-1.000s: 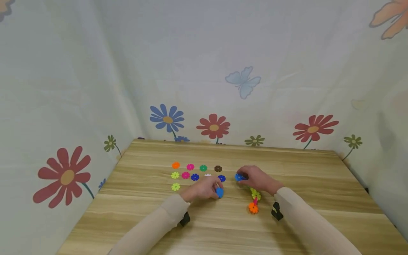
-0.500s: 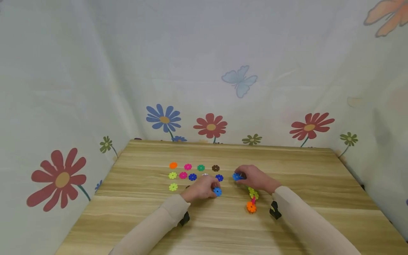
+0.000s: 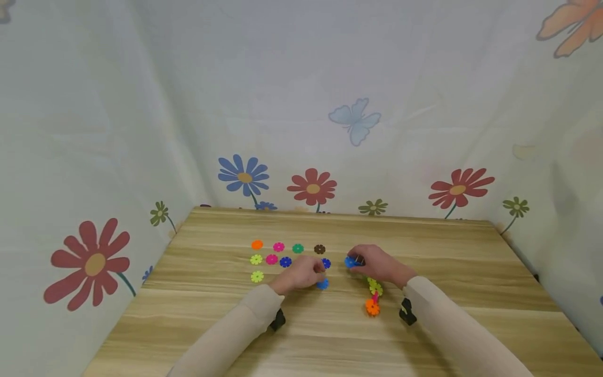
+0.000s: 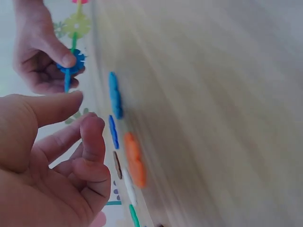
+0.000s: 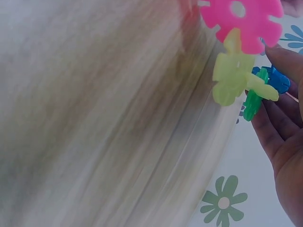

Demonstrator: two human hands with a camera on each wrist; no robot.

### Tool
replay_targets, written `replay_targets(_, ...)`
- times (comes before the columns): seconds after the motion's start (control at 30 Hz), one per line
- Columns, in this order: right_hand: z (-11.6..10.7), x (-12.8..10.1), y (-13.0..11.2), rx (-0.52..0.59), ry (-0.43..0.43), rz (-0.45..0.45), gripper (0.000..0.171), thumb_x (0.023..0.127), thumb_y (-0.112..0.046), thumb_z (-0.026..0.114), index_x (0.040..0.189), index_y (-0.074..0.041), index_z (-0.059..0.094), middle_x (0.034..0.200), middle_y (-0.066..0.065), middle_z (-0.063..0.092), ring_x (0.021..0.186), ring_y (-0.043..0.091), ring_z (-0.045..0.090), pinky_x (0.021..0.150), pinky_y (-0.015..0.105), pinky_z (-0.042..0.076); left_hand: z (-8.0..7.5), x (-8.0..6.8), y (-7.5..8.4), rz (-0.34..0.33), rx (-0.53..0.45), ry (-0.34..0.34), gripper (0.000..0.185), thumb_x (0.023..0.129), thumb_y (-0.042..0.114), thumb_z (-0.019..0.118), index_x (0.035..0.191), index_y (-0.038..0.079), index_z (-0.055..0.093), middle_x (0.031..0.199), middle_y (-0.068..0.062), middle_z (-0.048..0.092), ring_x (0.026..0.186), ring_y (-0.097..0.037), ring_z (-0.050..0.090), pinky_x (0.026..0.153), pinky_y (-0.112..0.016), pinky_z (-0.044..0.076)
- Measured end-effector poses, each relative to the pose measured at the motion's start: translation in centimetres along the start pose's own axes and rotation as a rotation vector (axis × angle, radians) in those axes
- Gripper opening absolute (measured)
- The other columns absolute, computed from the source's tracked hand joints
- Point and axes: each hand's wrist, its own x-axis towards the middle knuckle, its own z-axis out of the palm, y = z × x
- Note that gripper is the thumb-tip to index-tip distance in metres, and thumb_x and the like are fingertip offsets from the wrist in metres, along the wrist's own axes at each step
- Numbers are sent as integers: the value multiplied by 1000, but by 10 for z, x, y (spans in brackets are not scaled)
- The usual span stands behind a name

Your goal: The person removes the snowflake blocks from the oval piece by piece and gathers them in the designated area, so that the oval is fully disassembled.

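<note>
Item: one wooden table (image 3: 424,246), set inside a flower-printed cloth backdrop (image 3: 141,131). All places below are given from the table.

Right hand (image 3: 377,263): right of the table's middle, fingers and thumb pinching a blue snowflake disc (image 3: 350,262). That disc heads a linked chain of discs (image 3: 374,296) running back toward the near edge: green and yellow-green pieces, then pink, ending in orange. The right wrist view shows the pink (image 5: 244,21), yellow-green (image 5: 232,75), green (image 5: 253,99) and blue (image 5: 274,78) pieces slotted edge into edge. The grip at the chain's far end probably steadies the whole piece for further joining.

Left hand (image 3: 303,272): near the table's middle, knuckles up, fingers loosely curled. The left wrist view shows nothing between thumb and fingers (image 4: 90,137), so it appears to hold nothing. A loose blue disc (image 3: 322,284) lies flat on the wood just beside its fingertips, on the near side.

Stock: loose discs laid flat in rows on the far-left side of the hand, well apart from the chain. Orange (image 3: 256,244), pink (image 3: 279,246), green (image 3: 298,248), brown (image 3: 320,249); then yellow-green (image 3: 256,259), magenta (image 3: 271,259), dark blue (image 3: 285,262), another dark blue (image 3: 326,263); one yellow-green (image 3: 257,276) nearer. Laid singly, likely for easy picking.
</note>
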Motion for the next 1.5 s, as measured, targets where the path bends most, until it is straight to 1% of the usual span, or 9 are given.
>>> replay_targets(0.1,1,0,-1,5,-8,8,31,84,-22,73,109,-6,64,97,-2,63,84,10,58,76,30,50,1,2,5,-27,-43,32,13,91,20,64,94,10,71,85,3,65,73,-11,55,65,-27,48)
replay_targets(0.23,1,1,-1,7,2,-18,31,84,-21,73,109,-5,64,97,-1,64,83,10,58,75,31,50,2,6,11,-56,-99,59,18,93,25,60,99,12,72,86,3,65,70,-10,55,65,-28,47)
replay_targets(0.33,1,2,0,8,7,-35,30,84,-20,74,108,-5,64,96,0,64,82,11,59,74,31,50,4,11,15,-81,-220,53,21,95,24,58,101,8,71,85,-3,66,68,-12,58,64,-30,48)
replay_targets(0.47,3,3,0,15,0,-31,29,84,-21,73,107,-6,64,95,-2,63,82,9,58,74,30,50,9,15,19,-110,-435,17,23,96,20,57,97,0,68,85,-16,65,70,-24,62,62,-33,49)
replay_targets(0.57,3,3,0,19,4,-39,28,84,-21,73,107,-7,64,94,-3,63,81,9,58,73,29,50,12,18,21,-115,-523,-3,25,96,19,56,95,-3,67,87,-22,64,72,-31,61,62,-34,48)
replay_targets(0.8,3,2,-2,12,15,-64,27,85,-19,73,107,-8,64,96,-2,64,80,9,59,73,29,50,14,21,25,-135,-615,-22,30,97,21,55,93,-7,66,88,-23,62,69,-26,54,61,-31,43)
replay_targets(0.97,4,3,-2,15,21,-83,27,84,-20,73,107,-9,65,97,-2,65,81,8,59,73,28,50,17,23,25,-161,-653,-6,27,96,18,56,92,-6,66,87,-19,63,69,-22,54,60,-30,43)
replay_targets(1.23,5,3,-3,17,32,-109,27,84,-22,73,107,-9,64,97,-3,65,79,9,59,71,27,50,21,25,23,-176,-677,21,18,94,14,57,88,-1,67,84,-12,65,70,-21,58,61,-29,44)
replay_targets(1.5,4,1,-1,0,21,-90,27,85,-22,72,107,-8,64,97,-2,65,81,9,59,73,29,50,19,24,20,-178,-671,48,16,94,14,58,90,2,67,81,-7,65,71,-20,58,62,-29,45)
